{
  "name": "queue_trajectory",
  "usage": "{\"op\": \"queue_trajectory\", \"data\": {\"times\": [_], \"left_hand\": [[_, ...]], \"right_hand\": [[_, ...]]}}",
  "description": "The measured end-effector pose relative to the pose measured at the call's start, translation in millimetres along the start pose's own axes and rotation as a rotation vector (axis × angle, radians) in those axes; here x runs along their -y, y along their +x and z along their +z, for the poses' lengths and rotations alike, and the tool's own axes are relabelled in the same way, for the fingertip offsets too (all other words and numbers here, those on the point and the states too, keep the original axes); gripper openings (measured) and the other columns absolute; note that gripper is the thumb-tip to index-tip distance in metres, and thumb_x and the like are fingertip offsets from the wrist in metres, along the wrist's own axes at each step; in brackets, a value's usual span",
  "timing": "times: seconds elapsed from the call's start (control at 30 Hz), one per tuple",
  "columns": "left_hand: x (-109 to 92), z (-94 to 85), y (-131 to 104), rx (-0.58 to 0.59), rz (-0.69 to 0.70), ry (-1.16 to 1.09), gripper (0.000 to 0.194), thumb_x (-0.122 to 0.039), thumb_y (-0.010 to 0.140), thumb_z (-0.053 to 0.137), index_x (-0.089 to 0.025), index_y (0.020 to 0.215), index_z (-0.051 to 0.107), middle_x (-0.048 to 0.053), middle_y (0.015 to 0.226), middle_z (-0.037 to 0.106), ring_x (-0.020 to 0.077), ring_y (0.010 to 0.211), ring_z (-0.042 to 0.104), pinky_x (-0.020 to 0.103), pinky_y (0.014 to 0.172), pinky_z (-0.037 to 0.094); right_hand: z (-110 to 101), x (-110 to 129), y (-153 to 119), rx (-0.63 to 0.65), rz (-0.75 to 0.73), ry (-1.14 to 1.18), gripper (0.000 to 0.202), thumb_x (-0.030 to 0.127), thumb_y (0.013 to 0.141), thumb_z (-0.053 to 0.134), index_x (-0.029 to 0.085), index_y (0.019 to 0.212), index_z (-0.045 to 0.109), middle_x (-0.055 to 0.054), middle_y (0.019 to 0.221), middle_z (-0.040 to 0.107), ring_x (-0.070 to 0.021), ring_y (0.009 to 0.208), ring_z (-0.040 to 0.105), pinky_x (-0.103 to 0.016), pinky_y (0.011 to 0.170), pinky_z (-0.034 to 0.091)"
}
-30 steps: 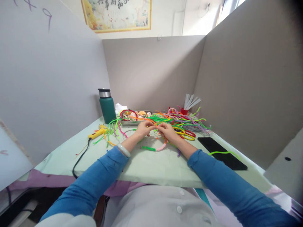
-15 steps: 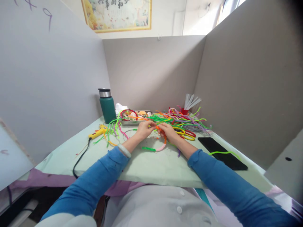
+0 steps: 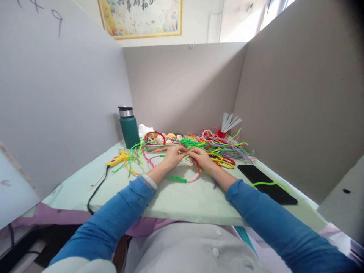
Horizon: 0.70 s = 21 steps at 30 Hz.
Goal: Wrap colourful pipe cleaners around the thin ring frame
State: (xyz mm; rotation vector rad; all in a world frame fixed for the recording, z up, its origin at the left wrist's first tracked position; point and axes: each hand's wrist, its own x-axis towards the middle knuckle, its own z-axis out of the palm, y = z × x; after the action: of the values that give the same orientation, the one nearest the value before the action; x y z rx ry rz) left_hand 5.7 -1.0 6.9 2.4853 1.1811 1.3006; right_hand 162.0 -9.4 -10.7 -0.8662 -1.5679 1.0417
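My left hand (image 3: 174, 156) and my right hand (image 3: 201, 158) meet above the middle of the table, fingertips pinched close together. Between them is an orange pipe cleaner (image 3: 159, 150), its loose end sticking out to the left behind my left hand. Below my right hand curves a hoop (image 3: 193, 178) wrapped in fuzzy sections of orange, pink and green; its green end points left. My right fingers close round the hoop's orange part, which they largely hide. A thin grey band with a bit of green shows left of my left wrist.
Behind my hands lie a metal tray (image 3: 163, 147) of small craft pieces and a heap of coloured pipe cleaners (image 3: 216, 146). A green bottle (image 3: 129, 129) and yellow glue gun (image 3: 117, 159) are left. A red cup (image 3: 222, 134) holds white sticks; a black phone-like slab (image 3: 265, 184) lies right.
The loose end of the orange pipe cleaner has dropped lower and swung left behind my left hand. My fingers have shifted slightly; the arms stay put.
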Motion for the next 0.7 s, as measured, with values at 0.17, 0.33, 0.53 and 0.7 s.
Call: {"op": "queue_trajectory", "data": {"times": [0.17, 0.33, 0.53, 0.7], "left_hand": [[2.7, 1.1, 0.7, 0.008, 0.009, 0.031, 0.016, -0.029, 0.073, 0.061, -0.017, 0.08, 0.069, 0.002, 0.079, 0.068, 0.013, 0.073, 0.059, 0.022, 0.068, 0.042], [2.3, 0.5, 1.0, 0.013, -0.009, 0.048, 0.019, -0.031, 0.074, 0.06, -0.017, 0.081, 0.07, 0.003, 0.08, 0.069, 0.0132, 0.072, 0.059, 0.022, 0.067, 0.041], [1.1, -1.2, 0.5, 0.032, -0.016, 0.086, 0.023, -0.035, 0.076, 0.057, -0.017, 0.08, 0.071, 0.004, 0.079, 0.069, 0.0137, 0.071, 0.058, 0.022, 0.066, 0.04], [0.9, -1.5, 0.3, 0.058, -0.035, 0.086, 0.024, -0.034, 0.076, 0.056, -0.017, 0.081, 0.071, 0.004, 0.079, 0.069, 0.0141, 0.071, 0.058, 0.022, 0.065, 0.04]], "right_hand": [[0.0, -1.0, 0.8, -0.003, -0.011, -0.019, 0.024, 0.039, 0.069, 0.058, 0.017, 0.07, 0.05, 0.005, 0.051, 0.048, -0.0055, 0.039, 0.036, -0.02, 0.038, 0.026], [-0.3, -1.3, 0.4, -0.001, -0.027, -0.035, 0.025, 0.041, 0.069, 0.058, 0.017, 0.071, 0.05, 0.005, 0.052, 0.048, -0.0055, 0.04, 0.037, -0.02, 0.038, 0.027], [0.6, 1.5, -1.1, -0.013, -0.038, -0.038, 0.025, 0.041, 0.068, 0.058, 0.016, 0.07, 0.051, 0.005, 0.051, 0.048, -0.0056, 0.039, 0.036, -0.02, 0.039, 0.026], [0.7, -0.8, 0.0, -0.022, -0.049, -0.057, 0.026, 0.042, 0.069, 0.058, 0.017, 0.07, 0.051, 0.005, 0.051, 0.048, -0.006, 0.04, 0.037, -0.021, 0.04, 0.027]]}}
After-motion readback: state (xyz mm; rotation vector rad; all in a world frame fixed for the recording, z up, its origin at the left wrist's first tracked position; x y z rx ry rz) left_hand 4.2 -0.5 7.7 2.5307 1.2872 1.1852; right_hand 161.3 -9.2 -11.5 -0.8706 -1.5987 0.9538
